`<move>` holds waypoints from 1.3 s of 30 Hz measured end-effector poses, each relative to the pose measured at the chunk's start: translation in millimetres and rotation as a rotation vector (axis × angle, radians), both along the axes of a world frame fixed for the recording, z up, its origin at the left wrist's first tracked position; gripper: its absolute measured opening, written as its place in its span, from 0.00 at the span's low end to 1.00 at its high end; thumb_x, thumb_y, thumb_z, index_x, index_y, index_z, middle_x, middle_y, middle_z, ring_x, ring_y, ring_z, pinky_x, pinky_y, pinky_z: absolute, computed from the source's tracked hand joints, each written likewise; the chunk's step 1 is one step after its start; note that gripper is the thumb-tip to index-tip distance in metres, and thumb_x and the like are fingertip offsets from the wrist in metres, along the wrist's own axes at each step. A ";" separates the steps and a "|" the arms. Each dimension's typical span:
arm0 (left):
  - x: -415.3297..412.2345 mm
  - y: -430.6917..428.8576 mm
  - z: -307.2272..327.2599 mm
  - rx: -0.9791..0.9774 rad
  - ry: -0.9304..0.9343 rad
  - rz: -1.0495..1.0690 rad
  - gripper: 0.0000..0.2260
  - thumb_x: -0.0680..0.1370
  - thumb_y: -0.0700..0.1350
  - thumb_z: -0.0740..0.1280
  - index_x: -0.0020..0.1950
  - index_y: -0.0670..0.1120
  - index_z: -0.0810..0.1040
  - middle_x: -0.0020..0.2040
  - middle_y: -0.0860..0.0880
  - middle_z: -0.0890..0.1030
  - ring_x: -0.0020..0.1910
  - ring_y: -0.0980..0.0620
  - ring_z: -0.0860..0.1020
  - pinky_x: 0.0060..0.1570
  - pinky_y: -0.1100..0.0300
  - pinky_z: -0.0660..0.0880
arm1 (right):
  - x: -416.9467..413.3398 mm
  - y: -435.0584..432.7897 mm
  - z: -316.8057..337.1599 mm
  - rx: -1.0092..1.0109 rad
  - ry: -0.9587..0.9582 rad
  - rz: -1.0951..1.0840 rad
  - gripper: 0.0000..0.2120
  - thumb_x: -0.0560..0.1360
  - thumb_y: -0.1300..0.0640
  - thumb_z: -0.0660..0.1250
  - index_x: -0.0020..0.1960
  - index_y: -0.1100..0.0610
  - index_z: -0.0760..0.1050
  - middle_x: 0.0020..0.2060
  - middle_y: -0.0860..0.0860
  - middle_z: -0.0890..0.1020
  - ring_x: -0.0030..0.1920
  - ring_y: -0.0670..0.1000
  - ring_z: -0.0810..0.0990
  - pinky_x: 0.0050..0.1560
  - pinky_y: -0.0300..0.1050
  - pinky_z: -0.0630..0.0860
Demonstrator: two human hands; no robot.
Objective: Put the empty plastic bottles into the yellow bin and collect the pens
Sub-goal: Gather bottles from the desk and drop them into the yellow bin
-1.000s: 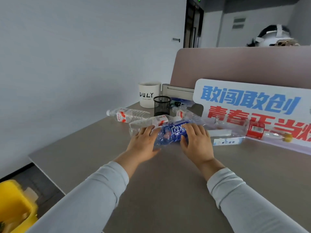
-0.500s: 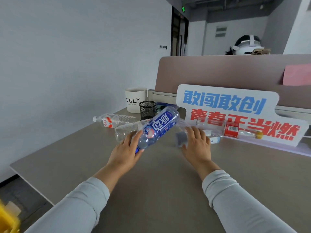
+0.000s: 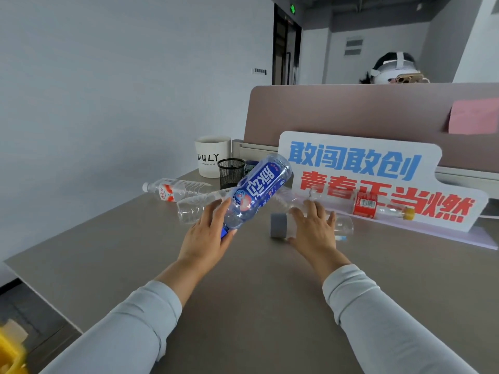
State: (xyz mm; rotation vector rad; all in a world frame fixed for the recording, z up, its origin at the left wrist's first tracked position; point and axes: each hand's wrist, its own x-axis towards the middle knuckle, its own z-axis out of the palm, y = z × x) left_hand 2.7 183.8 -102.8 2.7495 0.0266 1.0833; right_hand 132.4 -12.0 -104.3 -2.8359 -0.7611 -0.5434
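Note:
My left hand [image 3: 208, 236] grips the neck end of a blue-labelled bottle [image 3: 259, 190], lifted off the desk and tilted up to the right. My right hand [image 3: 314, 229] lies over a clear bottle with a grey cap [image 3: 278, 225] that rests on its side on the desk. Two more clear bottles lie at the left: one with a red-and-white label [image 3: 172, 188] and a crumpled one [image 3: 193, 210]. A red-labelled bottle with a yellow cap [image 3: 378, 207] lies by the sign. A corner of the yellow bin [image 3: 9, 354] shows at the bottom left. No pens are visible.
A black mesh pen holder [image 3: 231, 172] and a white mug [image 3: 212, 155] stand at the back of the grey desk [image 3: 256, 306]. A large lettered sign [image 3: 364, 174] leans on the brown partition [image 3: 351, 112]. The desk's left edge drops to the floor.
My left hand has lifted the blue-labelled bottle off the desk and tilted it upward. My right hand let go of it and moved onto the grey-capped bottle. The view shifted right.

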 end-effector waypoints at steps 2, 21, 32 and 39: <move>-11.5 4.4 2.9 -0.025 -0.012 0.020 0.30 0.72 0.46 0.71 0.68 0.51 0.56 0.65 0.39 0.70 0.55 0.41 0.77 0.41 0.51 0.78 | -9.1 3.2 4.6 0.013 -0.023 0.037 0.34 0.71 0.47 0.71 0.70 0.50 0.59 0.72 0.52 0.62 0.73 0.57 0.58 0.72 0.61 0.51; -333.0 167.1 58.8 -0.043 -0.158 0.762 0.29 0.71 0.42 0.72 0.69 0.44 0.62 0.64 0.39 0.70 0.45 0.37 0.80 0.36 0.50 0.78 | -270.4 256.9 78.2 0.628 0.067 1.049 0.43 0.70 0.47 0.72 0.75 0.57 0.52 0.60 0.60 0.75 0.57 0.60 0.73 0.51 0.51 0.73; -543.8 210.8 28.6 -0.061 -0.119 1.217 0.27 0.73 0.46 0.70 0.68 0.43 0.63 0.64 0.39 0.70 0.43 0.38 0.80 0.28 0.51 0.77 | -445.0 378.8 58.1 0.916 -0.188 1.778 0.31 0.74 0.49 0.66 0.69 0.53 0.51 0.61 0.59 0.66 0.59 0.55 0.72 0.51 0.42 0.77; -600.4 221.5 0.9 -0.195 -0.060 1.394 0.27 0.74 0.47 0.69 0.70 0.42 0.64 0.67 0.41 0.68 0.47 0.38 0.79 0.32 0.50 0.77 | -479.4 457.6 23.8 0.208 0.056 1.358 0.35 0.77 0.52 0.64 0.76 0.49 0.47 0.76 0.57 0.49 0.74 0.60 0.56 0.71 0.55 0.62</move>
